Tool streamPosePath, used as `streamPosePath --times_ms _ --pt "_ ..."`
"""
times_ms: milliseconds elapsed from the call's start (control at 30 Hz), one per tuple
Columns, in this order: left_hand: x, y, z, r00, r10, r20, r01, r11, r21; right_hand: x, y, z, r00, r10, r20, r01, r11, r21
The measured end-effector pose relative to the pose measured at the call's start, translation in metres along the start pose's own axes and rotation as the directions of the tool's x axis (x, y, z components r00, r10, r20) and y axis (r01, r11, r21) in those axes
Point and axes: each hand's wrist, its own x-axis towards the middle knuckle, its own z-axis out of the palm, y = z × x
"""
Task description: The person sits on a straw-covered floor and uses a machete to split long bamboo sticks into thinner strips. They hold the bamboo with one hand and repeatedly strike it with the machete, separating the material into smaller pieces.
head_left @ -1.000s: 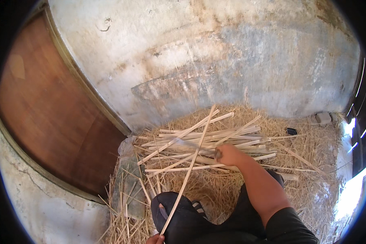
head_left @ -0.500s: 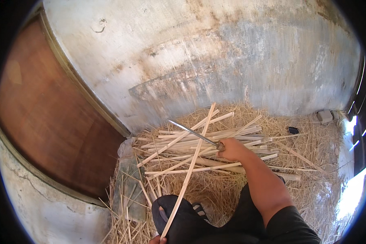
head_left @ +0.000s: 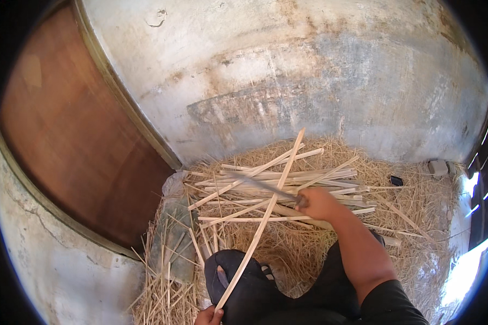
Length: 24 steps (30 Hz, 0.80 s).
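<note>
One long, flat wooden strip (head_left: 259, 233) slanted from the left hand (head_left: 207, 316), pinched at its lower end, over a crisscross pile (head_left: 320, 176) of more than ten pale strips on bristly straw (head_left: 417, 200). Well apart, the right hand (head_left: 315, 203) gripped one thin, blurred knife (head_left: 260, 183).

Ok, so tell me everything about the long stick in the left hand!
The long stick is pale tan, thin, straight and flat-sided, and looks like wood or bamboo. The left fingers grip its near end. It slants away and rightward, over the dark-clothed knee and stick pile. A blurred bladed tool crosses it; contact is unclear.
</note>
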Motion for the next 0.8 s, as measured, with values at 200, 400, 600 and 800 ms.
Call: streamPosePath --times_ms 200,400,600,800 --pt "0.0 0.008 0.0 0.997 0.042 -0.059 -0.031 0.983 0.18 -0.008 -0.033 0.021 0.913 -0.17 0.371 0.262 0.941 -0.215" --pt "-0.004 0.019 0.019 0.97 0.057 -0.236 0.055 0.895 0.443 0.01 0.005 0.013 0.998 -0.055 0.016 0.057 0.993 -0.107" --pt "-0.005 0.007 0.018 0.972 0.032 -0.232 0.07 0.904 0.421 0.0 0.007 0.029 0.948 -0.113 0.297 0.133 0.99 -0.048" --pt "-0.004 0.013 0.018 0.976 0.008 -0.218 0.056 0.958 0.282 0.006 0.018 0.027 0.985 -0.162 0.065 0.168 0.98 -0.104"
